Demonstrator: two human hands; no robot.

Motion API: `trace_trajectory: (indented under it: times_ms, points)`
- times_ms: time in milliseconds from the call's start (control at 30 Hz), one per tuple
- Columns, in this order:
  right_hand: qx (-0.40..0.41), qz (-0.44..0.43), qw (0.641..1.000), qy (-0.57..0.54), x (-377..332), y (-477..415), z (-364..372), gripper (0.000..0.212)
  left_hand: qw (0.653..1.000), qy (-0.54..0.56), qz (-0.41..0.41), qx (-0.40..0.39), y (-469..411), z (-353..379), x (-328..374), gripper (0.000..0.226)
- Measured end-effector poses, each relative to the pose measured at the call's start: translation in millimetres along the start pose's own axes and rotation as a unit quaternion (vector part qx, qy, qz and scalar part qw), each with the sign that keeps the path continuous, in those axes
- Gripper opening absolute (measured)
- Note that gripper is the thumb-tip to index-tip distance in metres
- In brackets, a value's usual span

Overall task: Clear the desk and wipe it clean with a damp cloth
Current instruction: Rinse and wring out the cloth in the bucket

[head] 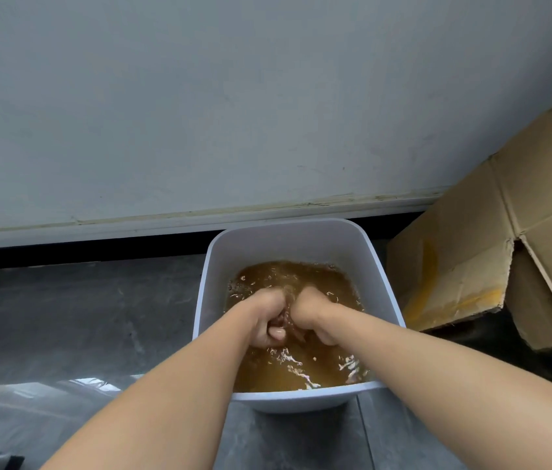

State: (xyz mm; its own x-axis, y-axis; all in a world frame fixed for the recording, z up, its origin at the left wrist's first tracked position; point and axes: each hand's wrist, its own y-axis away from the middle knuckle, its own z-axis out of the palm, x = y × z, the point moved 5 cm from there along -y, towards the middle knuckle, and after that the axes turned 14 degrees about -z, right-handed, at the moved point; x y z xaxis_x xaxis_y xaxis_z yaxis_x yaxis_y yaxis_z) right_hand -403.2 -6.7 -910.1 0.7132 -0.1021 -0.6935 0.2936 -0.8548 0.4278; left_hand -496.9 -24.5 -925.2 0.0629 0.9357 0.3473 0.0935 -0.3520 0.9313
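A small pinkish wet cloth (pixel 289 323), bunched and mostly hidden, sits between the 2 hands at the surface of murky brown water (pixel 278 371). The left hand (pixel 269 317) is clenched round it with the thumb across the front, and the right hand (pixel 315 313) grips it from the other side, knuckles nearly touching. Both are inside a white rectangular plastic tub (pixel 288 239) standing on a dark grey tiled floor (pixel 64 317), near a pale grey wall (pixel 200 96). A worn brown cardboard box (pixel 464 252) lies just beside the tub.
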Motion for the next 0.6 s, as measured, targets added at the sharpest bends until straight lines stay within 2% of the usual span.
trace_trajectory:
  times_ms: [67, 100, 233, 333, 433, 533, 600]
  points:
    - [0.065, 0.009, 0.993, -0.096, -12.1, 5.3, 3.1, 0.026, 0.998, 0.031, 0.008, 0.055, 1.3, -9.2, -0.5, 0.034]
    - [0.089, 0.004, 0.99, -0.111, -18.1, 6.6, 4.1, 0.03, 0.997, 0.05, 0.007, 0.056, -0.5, -11.8, -1.7, 0.036]
    - [0.136, -0.037, 0.988, -0.067, -30.1, 13.5, 2.3, 0.032, 0.987, 0.158, -0.009, -0.007, 0.2, -7.7, -2.1, 0.029]
    - [0.156, -0.072, 0.985, -0.012, -25.7, 16.8, -16.0, 0.032, 0.992, 0.121, -0.016, -0.026, 6.3, -1.2, -0.8, 0.037]
    - [0.14, -0.064, 0.985, 0.08, -9.7, 10.2, -34.3, 0.021, 0.998, 0.049, -0.022, -0.034, 17.2, 7.6, 3.2, 0.038]
    - [0.107, -0.062, 0.98, 0.155, -6.2, 2.9, -44.4, 0.028, 1.0, 0.025, -0.002, -0.017, 19.4, 3.2, 5.4, 0.036]
    - [0.045, -0.059, 0.979, 0.192, -8.2, -0.3, -38.1, 0.035, 0.999, 0.01, 0.024, 0.026, 12.4, -2.8, 4.1, 0.031]
